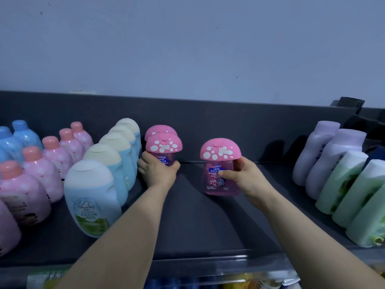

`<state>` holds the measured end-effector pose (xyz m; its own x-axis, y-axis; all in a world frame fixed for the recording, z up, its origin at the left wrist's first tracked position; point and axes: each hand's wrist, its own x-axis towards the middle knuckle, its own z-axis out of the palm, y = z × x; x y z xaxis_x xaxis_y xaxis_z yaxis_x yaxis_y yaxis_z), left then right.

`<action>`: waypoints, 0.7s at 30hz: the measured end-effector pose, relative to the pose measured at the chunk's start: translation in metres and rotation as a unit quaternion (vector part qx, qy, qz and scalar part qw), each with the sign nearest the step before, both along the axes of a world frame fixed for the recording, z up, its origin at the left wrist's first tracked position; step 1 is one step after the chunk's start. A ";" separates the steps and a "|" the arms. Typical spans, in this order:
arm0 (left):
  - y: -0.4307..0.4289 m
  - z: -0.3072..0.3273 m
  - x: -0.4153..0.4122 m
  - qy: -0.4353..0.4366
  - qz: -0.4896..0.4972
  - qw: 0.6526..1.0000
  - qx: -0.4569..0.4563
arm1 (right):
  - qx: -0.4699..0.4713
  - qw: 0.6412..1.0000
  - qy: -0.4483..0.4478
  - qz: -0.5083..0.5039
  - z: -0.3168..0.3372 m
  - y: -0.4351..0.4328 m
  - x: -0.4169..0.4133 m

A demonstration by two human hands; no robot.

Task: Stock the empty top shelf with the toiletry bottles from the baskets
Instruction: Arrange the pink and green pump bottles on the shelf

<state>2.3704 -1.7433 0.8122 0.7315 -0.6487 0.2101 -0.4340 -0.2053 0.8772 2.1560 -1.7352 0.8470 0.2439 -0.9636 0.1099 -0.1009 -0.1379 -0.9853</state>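
**Two mushroom-capped bottles in hand, tight quarters on the left**

The left hand [158, 170] is wrapped round the body of the left mushroom bottle [164, 146], fingers curled at its sides just under the cap. The right hand [245, 176] grasps the right mushroom bottle [218, 151], thumb across the label and fingers behind. Both bottles are upright over the top shelf [208, 222]. Whether the right one's base is seated on the surface cannot be told.

The main risk sits at the left grip. Directly behind it stands a rear mushroom bottle [159, 128], touching or nearly so, and just outboard of the knuckles runs the row of cream-capped bottles [116, 155]. A push too far back could rock the rear bottle against the back panel [229, 126]. A sideways withdrawal could catch the nearest cream cap and start the row toppling. The wide caps overhang narrower bodies, so these bottles probably tip easily if released off-balance.

Around the right grip there is open dark shelf on every side. The lilac bottles [327, 147] and green bottles [343, 180] lean well apart from it, outboard. Between the two grips lies a bare lane. The front lip [208, 265] runs under both forearms, so drawing the arms back low risks dragging a bottle toward that edge.
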 end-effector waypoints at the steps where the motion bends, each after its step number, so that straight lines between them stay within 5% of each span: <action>1: 0.001 0.000 0.000 -0.005 -0.004 1.000 0.002 | 0.000 1.000 0.000 0.002 0.000 0.000 0.000; 6: 0.016 0.006 -0.001 -0.025 -0.029 0.999 0.018 | -0.001 1.000 -0.002 0.008 0.001 0.002 0.008; 13: 0.065 0.053 -0.008 -0.163 -0.059 0.985 0.008 | -0.010 1.000 -0.008 0.026 0.004 0.013 0.035; 21: 0.118 0.132 0.049 -0.412 -0.080 0.907 0.034 | 0.017 0.995 -0.075 0.067 -0.007 0.023 0.097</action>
